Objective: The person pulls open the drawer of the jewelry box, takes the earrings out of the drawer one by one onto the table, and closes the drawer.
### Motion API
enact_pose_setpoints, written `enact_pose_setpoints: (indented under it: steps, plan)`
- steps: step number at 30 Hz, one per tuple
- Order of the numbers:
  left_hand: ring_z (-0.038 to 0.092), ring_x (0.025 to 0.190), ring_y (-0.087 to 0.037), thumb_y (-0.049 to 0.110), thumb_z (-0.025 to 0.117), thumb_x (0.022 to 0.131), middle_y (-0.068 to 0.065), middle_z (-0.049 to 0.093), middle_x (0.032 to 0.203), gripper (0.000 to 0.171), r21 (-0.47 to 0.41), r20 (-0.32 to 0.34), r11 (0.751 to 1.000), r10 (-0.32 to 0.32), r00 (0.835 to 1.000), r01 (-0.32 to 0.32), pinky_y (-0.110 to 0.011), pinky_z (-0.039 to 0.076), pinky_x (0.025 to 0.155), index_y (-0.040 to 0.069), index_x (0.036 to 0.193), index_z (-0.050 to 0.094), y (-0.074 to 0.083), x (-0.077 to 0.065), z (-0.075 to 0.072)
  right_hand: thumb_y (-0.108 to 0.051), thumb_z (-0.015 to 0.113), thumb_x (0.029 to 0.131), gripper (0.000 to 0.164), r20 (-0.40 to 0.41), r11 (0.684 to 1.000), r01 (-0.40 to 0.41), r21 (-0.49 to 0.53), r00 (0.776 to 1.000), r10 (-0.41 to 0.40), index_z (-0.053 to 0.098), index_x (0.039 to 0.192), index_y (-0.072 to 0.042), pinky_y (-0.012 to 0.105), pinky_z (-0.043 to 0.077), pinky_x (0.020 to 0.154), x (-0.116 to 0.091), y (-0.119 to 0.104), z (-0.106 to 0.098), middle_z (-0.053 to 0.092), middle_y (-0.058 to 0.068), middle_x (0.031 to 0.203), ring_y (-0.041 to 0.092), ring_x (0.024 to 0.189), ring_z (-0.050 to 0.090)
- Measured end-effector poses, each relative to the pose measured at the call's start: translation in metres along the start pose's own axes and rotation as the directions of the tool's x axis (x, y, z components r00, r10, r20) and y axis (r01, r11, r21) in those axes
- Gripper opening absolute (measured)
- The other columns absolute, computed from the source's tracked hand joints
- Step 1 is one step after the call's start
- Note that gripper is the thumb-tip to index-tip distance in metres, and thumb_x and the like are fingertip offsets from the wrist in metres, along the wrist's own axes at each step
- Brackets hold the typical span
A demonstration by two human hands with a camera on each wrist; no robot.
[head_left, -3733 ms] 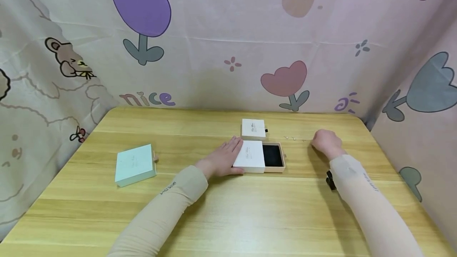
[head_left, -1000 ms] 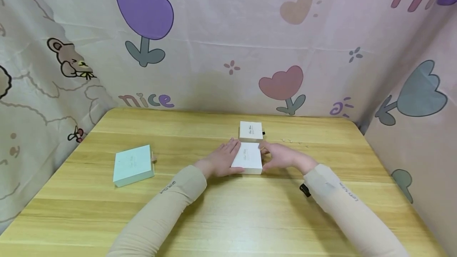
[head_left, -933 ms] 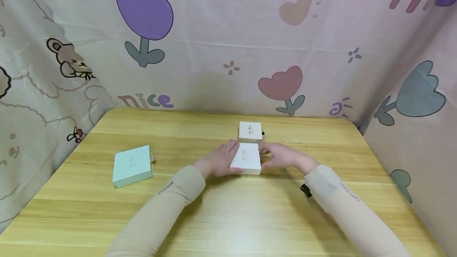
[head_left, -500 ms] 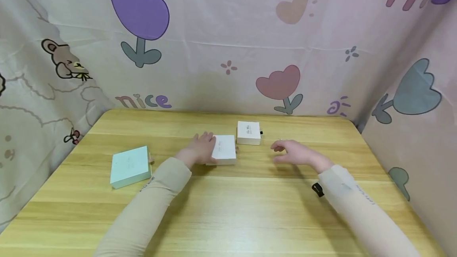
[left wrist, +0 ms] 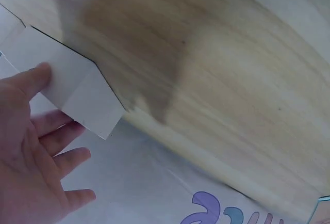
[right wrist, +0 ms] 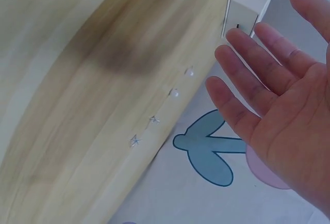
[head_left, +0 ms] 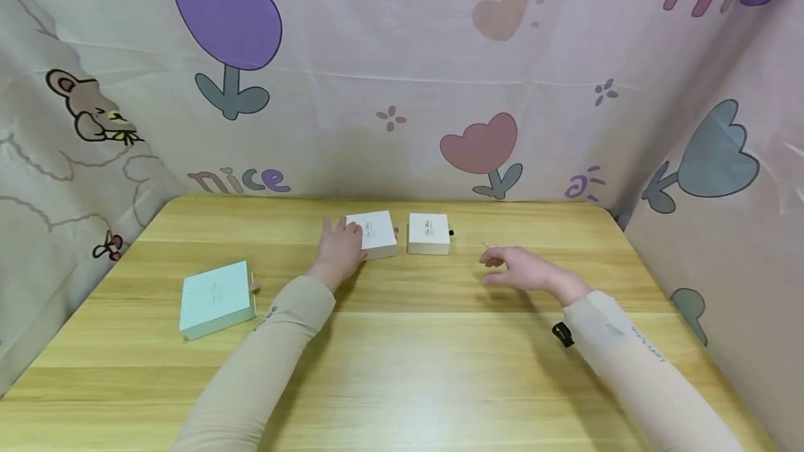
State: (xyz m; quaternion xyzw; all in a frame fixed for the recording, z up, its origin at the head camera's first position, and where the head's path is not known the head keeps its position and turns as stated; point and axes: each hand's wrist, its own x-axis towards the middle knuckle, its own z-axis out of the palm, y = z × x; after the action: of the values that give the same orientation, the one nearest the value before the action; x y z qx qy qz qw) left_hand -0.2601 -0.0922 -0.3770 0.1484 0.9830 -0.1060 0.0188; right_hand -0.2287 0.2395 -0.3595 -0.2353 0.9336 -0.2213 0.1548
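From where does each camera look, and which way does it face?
Head: on the head, faces forward and down to the wooden table; left hand, right hand and sleeves show.
Left wrist: on that wrist, faces the gripped white box; only the left hand shows.
Right wrist: on that wrist, faces pearl-like ornaments and star-shaped ornaments; only the right hand shows.
Head and right wrist share the white box with black tab.

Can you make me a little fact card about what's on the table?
Left grip: pinches the pink-tabbed white box
Right grip: fingers loosely bent, holding nothing
Black-tabbed white box: right of the pink-tabbed white box, apart from it
Mint box: far left, untouched
Trinkets: four in a row, two star-shaped, two roundish
Table: pale wood
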Motion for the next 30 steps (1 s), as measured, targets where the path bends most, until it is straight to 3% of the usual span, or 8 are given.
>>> enact_pose_setpoints:
  steps: [9, 13, 16, 20, 23, 27, 28, 30]
  plan:
    - [0.027, 0.14, -0.035, 0.038, 0.051, 0.095, -0.015, 0.039, 0.147, 0.06, -0.058, 0.019, 0.998, -0.005, 1.0, 0.006, -0.061, 0.009, 0.113, 0.001, 0.141, 0.038, -0.001, -0.001, 0.002, -0.022, 0.064, 0.088, 0.046, 0.004, 1.0, 0.022, 0.004, 1.0, -0.022, 0.054, 0.122, 0.006, 0.051, 0.042, 0.099, 0.0, 0.001, 0.001, 0.06, 0.023, 0.12, 0.038, 0.113, 0.055]
    - [0.011, 0.141, -0.045, 0.043, 0.055, 0.091, -0.018, 0.017, 0.155, 0.074, -0.145, 0.149, 0.988, -0.037, 0.988, 0.058, -0.071, 0.006, 0.106, 0.005, 0.148, 0.024, -0.005, -0.014, -0.008, -0.022, 0.064, 0.088, 0.046, 0.008, 1.0, 0.028, 0.006, 1.0, -0.028, 0.054, 0.122, 0.007, 0.051, 0.042, 0.099, -0.001, 0.001, 0.002, 0.06, 0.024, 0.119, 0.038, 0.113, 0.055]
    - [-0.004, 0.138, -0.053, 0.048, 0.057, 0.088, -0.023, -0.001, 0.155, 0.087, -0.246, 0.285, 0.953, -0.104, 0.953, 0.178, -0.078, 0.002, 0.098, 0.007, 0.151, 0.013, -0.013, -0.029, -0.022, -0.021, 0.064, 0.088, 0.045, -0.002, 1.0, 0.023, 0.008, 1.0, -0.023, 0.054, 0.121, 0.007, 0.05, 0.042, 0.099, -0.001, 0.002, 0.002, 0.059, 0.023, 0.12, 0.038, 0.113, 0.055]
    - [-0.011, 0.131, -0.062, 0.048, 0.056, 0.087, -0.033, -0.01, 0.15, 0.094, -0.294, 0.416, 0.878, -0.239, 0.877, 0.379, -0.08, 0.004, 0.095, -0.001, 0.149, 0.005, -0.035, -0.048, -0.032, -0.021, 0.064, 0.088, 0.044, -0.013, 1.0, 0.013, 0.015, 1.0, -0.013, 0.055, 0.121, 0.006, 0.05, 0.042, 0.1, -0.002, 0.001, 0.001, 0.059, 0.023, 0.121, 0.038, 0.113, 0.055]
    - [-0.007, 0.128, -0.067, 0.046, 0.057, 0.087, -0.043, -0.012, 0.144, 0.099, -0.266, 0.521, 0.792, -0.361, 0.773, 0.549, -0.077, 0.009, 0.1, -0.012, 0.144, 0.002, -0.052, -0.059, -0.032, -0.022, 0.063, 0.088, 0.045, -0.005, 1.0, 0.011, 0.012, 1.0, -0.011, 0.054, 0.122, 0.005, 0.05, 0.042, 0.1, -0.002, 0.0, 0.001, 0.058, 0.023, 0.122, 0.038, 0.114, 0.054]
    - [-0.001, 0.129, -0.067, 0.043, 0.059, 0.085, -0.049, -0.014, 0.139, 0.109, -0.24, 0.664, 0.644, -0.436, 0.607, 0.726, -0.067, 0.013, 0.109, -0.024, 0.136, -0.009, -0.066, -0.069, -0.03, -0.023, 0.064, 0.088, 0.046, -0.007, 1.0, 0.008, 0.0, 1.0, -0.008, 0.054, 0.123, 0.005, 0.05, 0.042, 0.1, -0.001, -0.002, 0.001, 0.059, 0.022, 0.123, 0.037, 0.114, 0.055]
    - [-0.001, 0.13, -0.066, 0.041, 0.06, 0.084, -0.049, -0.014, 0.139, 0.11, -0.247, 0.686, 0.612, -0.437, 0.581, 0.751, -0.065, 0.012, 0.11, -0.025, 0.134, -0.013, -0.068, -0.071, -0.029, -0.023, 0.064, 0.088, 0.046, -0.007, 1.0, 0.007, -0.004, 1.0, -0.007, 0.054, 0.123, 0.005, 0.05, 0.042, 0.1, -0.001, -0.002, 0.001, 0.059, 0.022, 0.122, 0.037, 0.114, 0.055]
    - [-0.002, 0.131, -0.064, 0.039, 0.058, 0.085, -0.049, -0.016, 0.138, 0.11, -0.267, 0.713, 0.586, -0.414, 0.566, 0.765, -0.061, 0.011, 0.113, -0.026, 0.132, -0.019, -0.069, -0.074, -0.028, -0.023, 0.064, 0.088, 0.046, -0.007, 1.0, 0.008, -0.005, 1.0, -0.008, 0.054, 0.123, 0.005, 0.05, 0.042, 0.1, -0.001, -0.003, 0.001, 0.059, 0.022, 0.122, 0.037, 0.114, 0.055]
